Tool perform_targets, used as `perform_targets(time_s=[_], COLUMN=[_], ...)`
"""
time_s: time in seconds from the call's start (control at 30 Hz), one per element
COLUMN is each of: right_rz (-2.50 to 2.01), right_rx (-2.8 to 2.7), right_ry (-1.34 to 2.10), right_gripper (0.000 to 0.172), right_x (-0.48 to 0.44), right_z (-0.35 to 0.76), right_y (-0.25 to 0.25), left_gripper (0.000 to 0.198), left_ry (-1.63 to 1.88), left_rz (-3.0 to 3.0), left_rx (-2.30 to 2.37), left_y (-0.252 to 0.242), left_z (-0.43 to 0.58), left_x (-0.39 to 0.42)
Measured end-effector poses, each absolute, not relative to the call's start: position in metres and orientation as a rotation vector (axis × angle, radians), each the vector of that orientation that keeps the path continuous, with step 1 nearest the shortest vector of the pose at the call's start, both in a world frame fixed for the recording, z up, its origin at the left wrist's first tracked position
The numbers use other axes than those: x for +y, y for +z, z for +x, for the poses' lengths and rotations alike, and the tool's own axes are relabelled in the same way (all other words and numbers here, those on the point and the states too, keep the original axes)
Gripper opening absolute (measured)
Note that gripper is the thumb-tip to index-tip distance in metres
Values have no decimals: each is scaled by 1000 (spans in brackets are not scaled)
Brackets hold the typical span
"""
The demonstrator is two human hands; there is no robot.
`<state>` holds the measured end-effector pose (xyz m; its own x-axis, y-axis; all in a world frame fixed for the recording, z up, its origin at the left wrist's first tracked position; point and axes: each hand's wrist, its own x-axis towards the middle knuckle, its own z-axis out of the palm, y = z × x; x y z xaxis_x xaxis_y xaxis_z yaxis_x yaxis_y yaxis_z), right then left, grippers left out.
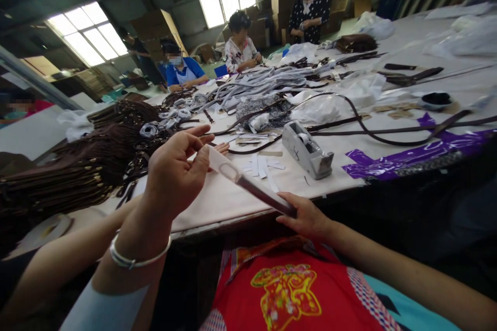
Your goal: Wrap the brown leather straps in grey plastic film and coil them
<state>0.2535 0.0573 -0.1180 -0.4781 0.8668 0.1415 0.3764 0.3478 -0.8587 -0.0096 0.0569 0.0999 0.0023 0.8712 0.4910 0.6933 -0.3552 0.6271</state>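
A brown strap (248, 185) partly wrapped in white paper runs slanting between my two hands, just above the near edge of the table (217, 201). My left hand (174, 170) pinches its upper, paper-covered end with curled fingers. My right hand (306, 214) grips its lower brown end near the table edge. A silver bangle (135, 258) circles my left wrist. Small white paper strips (262, 165) lie on the table just beyond the strap.
A grey tape dispenser (308, 151) stands right of my hands. Stacked brown bags (77, 160) fill the left. Long brown straps (365, 129), wrapped straps (256, 85) and purple fabric (407, 158) lie further out. Three people (240, 44) work at the far side.
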Motion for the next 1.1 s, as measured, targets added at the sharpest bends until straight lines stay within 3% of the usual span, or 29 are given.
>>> perform_targets(time_s=[0.37,0.57,0.77,0.9,1.1], right_rz=[-1028,-847,-698,-654,-576], right_rx=[-2100,-2198,-2408,-2470,-2395], right_ry=[858,631,583,614,601], right_gripper=[54,42,32,33,33], right_x=[64,61,64,64,65], right_z=[238,242,271,269,263], right_y=[-101,-95,-90,-84,-80], left_gripper=[15,21,26,42,44], left_ry=[1406,1326,603,730,397], left_rz=[1917,1456,1432,1414,955], left_rx=[1733,1727,1562,1298,791], left_y=[89,45,3,-9,-45], left_z=[-14,-36,-75,-54,12], left_x=[57,45,18,14,-5])
